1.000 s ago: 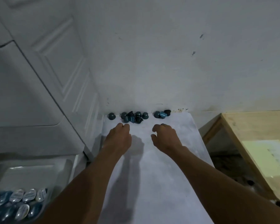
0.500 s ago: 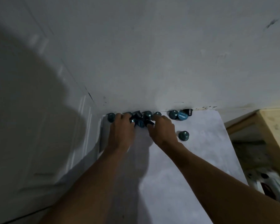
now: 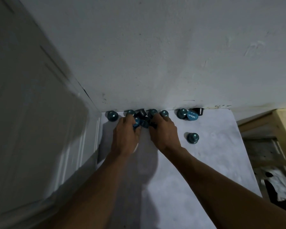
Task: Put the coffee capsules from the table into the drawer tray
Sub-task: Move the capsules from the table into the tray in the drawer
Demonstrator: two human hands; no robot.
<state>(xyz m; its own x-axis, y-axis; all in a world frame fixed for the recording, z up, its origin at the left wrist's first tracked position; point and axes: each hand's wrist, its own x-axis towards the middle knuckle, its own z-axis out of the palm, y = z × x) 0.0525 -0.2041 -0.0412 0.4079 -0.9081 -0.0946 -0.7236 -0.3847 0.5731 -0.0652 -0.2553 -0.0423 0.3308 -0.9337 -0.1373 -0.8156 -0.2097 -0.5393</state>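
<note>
capsules (image 3: 144,123) judged light, stiff, slippery | best pinched at the rim | heap at tabletop (image 3: 213,162) 12 o'clock gripped by left hand (image 3: 125,138) and right hand (image 3: 164,135)

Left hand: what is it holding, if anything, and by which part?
The left hand grips one teal capsule, lying on its side, around its body; the fingertips are hidden.

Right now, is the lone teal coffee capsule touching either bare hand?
No, the teal coffee capsule stands alone on the white table, clear of the right hand.
</note>
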